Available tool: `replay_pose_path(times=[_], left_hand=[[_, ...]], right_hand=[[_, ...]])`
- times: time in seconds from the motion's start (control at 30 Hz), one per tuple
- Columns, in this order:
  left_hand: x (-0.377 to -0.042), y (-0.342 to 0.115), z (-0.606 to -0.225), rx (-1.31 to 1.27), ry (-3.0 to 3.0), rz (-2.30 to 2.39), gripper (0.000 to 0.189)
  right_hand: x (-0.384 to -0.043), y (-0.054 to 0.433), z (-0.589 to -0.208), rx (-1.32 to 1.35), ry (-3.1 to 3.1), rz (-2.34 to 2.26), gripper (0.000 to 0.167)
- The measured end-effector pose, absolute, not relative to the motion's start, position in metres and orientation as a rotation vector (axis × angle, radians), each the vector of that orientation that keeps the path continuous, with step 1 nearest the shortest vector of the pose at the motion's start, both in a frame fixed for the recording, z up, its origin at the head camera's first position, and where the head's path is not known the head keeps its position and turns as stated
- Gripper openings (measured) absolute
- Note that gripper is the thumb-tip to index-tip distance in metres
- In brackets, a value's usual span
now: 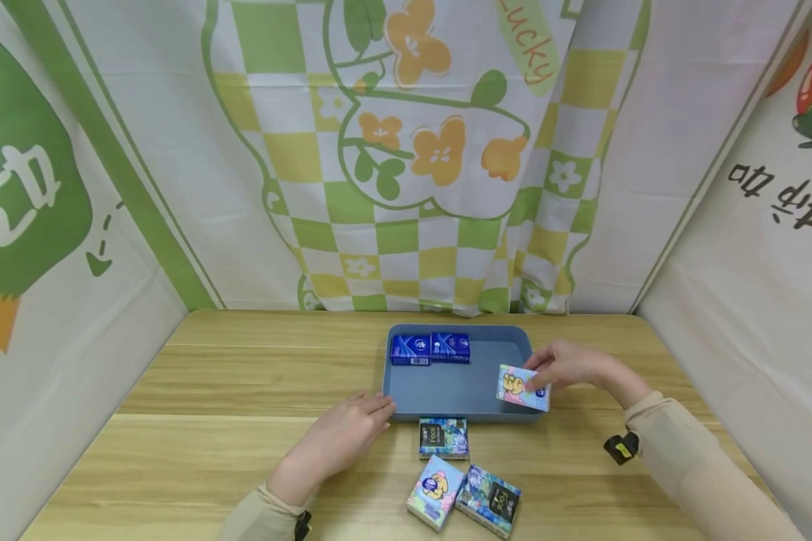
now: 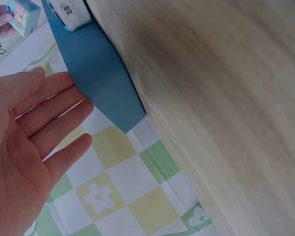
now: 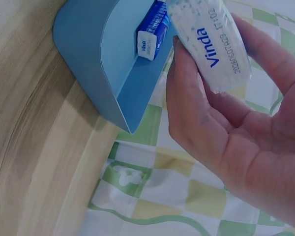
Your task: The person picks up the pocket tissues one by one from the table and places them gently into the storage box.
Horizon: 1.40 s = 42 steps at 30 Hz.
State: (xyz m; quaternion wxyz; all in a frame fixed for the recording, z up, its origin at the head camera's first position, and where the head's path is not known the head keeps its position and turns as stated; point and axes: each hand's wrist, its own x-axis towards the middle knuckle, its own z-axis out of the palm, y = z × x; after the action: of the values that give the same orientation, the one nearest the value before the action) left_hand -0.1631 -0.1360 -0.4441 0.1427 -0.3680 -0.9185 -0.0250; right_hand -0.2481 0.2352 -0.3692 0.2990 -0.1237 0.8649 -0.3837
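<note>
My right hand (image 1: 570, 364) pinches a pastel tissue pack (image 1: 512, 384) with a yellow cartoon duck between thumb and fingers, over the right end of the blue-grey tray (image 1: 446, 389). The right wrist view shows the white end of this tissue pack (image 3: 214, 46), printed "Vinda". At the tray's front left corner, my left hand (image 1: 343, 434) has its fingers extended, fingertips right at the rim; the left wrist view shows its palm (image 2: 19, 157) holding nothing. Two dark blue tissue packs (image 1: 410, 349) lie side by side in the tray's back left.
In front of the tray lie a floral tissue pack (image 1: 443, 439) close to its rim, a pastel duck tissue pack (image 1: 436, 492) and another floral tissue pack (image 1: 489, 500). The wooden table (image 1: 257, 368) backs onto a checked curtain (image 1: 406, 248), with printed fabric at both sides.
</note>
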Motion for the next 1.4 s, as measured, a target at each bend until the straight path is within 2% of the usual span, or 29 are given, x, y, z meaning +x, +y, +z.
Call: replay_pose_path(times=[0.57,1.4], left_hand=[[-0.165,-0.136,-0.443,-1.073,-2.635,-0.059,0.03],[-0.162,-0.135,-0.442,-1.06,-2.659,-0.057,0.03]], right_hand=[[-0.267,0.238,-0.368,-0.255,2.3,-1.039,0.04],[-0.297,0.228,-0.371,-0.133,2.415,-1.003,0.05]])
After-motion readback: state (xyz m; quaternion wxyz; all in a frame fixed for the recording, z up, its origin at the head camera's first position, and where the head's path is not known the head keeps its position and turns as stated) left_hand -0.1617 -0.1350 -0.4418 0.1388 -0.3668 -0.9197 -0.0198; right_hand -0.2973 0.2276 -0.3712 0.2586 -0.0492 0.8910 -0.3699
